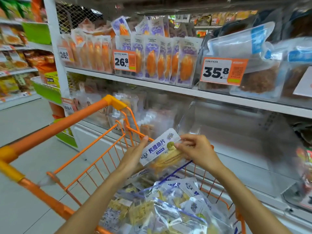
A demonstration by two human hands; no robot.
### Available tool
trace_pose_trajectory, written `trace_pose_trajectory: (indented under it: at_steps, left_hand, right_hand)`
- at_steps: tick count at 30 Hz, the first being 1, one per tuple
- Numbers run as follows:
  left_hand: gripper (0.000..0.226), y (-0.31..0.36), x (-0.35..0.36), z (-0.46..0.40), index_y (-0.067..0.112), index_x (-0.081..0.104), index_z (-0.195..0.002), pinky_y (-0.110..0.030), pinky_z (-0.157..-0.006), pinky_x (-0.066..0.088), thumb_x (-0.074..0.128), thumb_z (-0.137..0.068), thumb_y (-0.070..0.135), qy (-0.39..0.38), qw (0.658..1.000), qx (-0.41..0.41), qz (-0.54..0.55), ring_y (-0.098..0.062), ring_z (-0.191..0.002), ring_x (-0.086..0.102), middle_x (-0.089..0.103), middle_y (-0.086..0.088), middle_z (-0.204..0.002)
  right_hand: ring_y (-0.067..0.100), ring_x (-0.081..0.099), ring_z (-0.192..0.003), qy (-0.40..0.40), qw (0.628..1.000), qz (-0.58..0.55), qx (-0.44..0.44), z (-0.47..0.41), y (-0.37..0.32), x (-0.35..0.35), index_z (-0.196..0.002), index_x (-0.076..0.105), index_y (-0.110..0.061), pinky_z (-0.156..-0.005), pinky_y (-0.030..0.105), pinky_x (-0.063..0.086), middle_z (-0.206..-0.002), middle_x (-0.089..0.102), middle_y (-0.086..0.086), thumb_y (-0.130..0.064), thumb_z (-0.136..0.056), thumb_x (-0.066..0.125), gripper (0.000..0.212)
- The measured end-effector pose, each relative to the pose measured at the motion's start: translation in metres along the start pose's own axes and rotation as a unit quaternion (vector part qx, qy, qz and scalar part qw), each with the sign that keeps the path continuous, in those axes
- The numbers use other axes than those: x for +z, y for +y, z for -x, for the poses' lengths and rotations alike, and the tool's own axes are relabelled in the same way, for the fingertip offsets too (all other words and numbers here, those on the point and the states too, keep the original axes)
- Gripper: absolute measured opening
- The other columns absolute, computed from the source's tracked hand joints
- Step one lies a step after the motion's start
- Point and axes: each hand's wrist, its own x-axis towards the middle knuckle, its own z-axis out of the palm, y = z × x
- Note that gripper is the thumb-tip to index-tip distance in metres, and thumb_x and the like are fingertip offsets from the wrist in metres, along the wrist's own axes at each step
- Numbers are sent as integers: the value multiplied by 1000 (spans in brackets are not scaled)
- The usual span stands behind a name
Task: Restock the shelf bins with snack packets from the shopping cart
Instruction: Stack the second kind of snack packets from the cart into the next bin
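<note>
Shop aisle, stocked shelves ahead. Fish packet [161,149] is above the shopping cart [94,146]'s far edge, gripped by your left hand [135,156] underneath, right hand [194,149] pinching its top. Risk: slick film could slip and drop back among the cart's packets [168,208].

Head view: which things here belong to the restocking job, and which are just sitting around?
Job in hand:
fish-slice packet, held by left hand and right hand
packets in the cart
orange shopping cart
clear lower shelf bin

Just there:
purple packets
35.8 price tag
26.8 price tag
</note>
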Motion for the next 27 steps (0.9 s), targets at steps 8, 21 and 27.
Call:
trace_pose_trajectory:
  at_steps: [8,21,27]
  left_hand:
    - [42,8,-4,1,15,70,-105,-33,-85,49,74,-74,44,-17,993,-28,111,-15,-95,63,70,2,-95]
    - [19,24,23,-20,17,65,-83,-35,-93,36,72,-78,34,-132,967,-85,202,-10,-79,51,58,9,-78]
    - [43,20,22,-24,18,51,-116,-34,-87,40,68,-84,39,-52,987,-37,149,-12,-94,54,57,0,-112]
  right_hand:
    - [2,62,-51,67,966,-201,145,9,6,9,-101,70,-9,-47,12,44,-77,71,4,-12,-86,69,15]
    - [2,65,-56,123,961,-209,137,16,1,-20,-97,69,-13,-51,13,48,-76,74,0,-22,-89,66,12]
    - [3,54,-52,64,982,-117,137,5,6,-21,-103,64,-9,-54,16,45,-66,65,-3,-14,-87,68,18]
